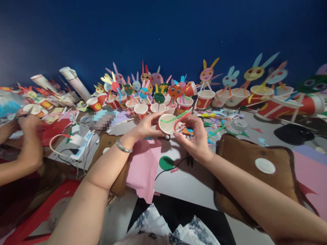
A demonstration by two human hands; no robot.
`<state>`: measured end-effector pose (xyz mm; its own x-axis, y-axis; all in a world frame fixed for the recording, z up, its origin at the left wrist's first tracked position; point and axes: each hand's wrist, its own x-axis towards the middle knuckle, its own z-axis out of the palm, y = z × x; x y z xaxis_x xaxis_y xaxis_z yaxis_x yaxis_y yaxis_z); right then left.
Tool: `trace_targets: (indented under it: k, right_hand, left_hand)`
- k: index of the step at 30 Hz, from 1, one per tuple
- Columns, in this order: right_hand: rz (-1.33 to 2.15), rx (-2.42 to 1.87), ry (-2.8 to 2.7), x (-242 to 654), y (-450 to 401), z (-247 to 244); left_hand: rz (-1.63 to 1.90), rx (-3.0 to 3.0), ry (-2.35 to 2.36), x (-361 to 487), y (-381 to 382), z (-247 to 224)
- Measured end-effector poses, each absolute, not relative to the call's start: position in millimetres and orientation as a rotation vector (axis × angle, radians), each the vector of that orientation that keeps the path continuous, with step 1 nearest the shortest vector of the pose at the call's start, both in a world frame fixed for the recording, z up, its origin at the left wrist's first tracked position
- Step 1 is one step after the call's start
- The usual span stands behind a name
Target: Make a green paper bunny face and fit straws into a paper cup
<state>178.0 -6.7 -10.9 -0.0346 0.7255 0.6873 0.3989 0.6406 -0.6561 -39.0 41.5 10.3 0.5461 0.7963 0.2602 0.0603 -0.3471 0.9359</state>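
Note:
Over the table, my left hand (pixel 150 126) grips a small paper cup (pixel 166 124) by its left side, the white inside tilted towards me. A green straw (pixel 173 119) lies across the cup's mouth. Beside it a curved red straw or strip (pixel 182 117) runs to the fingers of my right hand (pixel 195 136). That hand is closed at the cup's right side, thumb near the rim; its exact hold is partly hidden. Below the cup, a green paper disc (pixel 166 163) and pink paper (pixel 144 166) lie on the table.
Several red cups (pixel 204 98) with rabbit-faced paper figures line the blue wall. Brown cushions (pixel 255 170) flank my arms. A power strip (pixel 83 146) with cables lies left, a black mouse (pixel 293 132) right. Paper scraps are scattered behind my hands. Another person's hands (pixel 29 119) work at far left.

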Motion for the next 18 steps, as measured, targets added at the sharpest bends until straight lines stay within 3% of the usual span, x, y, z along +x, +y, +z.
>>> trace_targets:
  k: [18]
  right_hand:
    - [0.227,-1.134,-1.83,183,-5,2]
  left_hand:
    - [0.829,1.756,0.618,-13,26,-11]
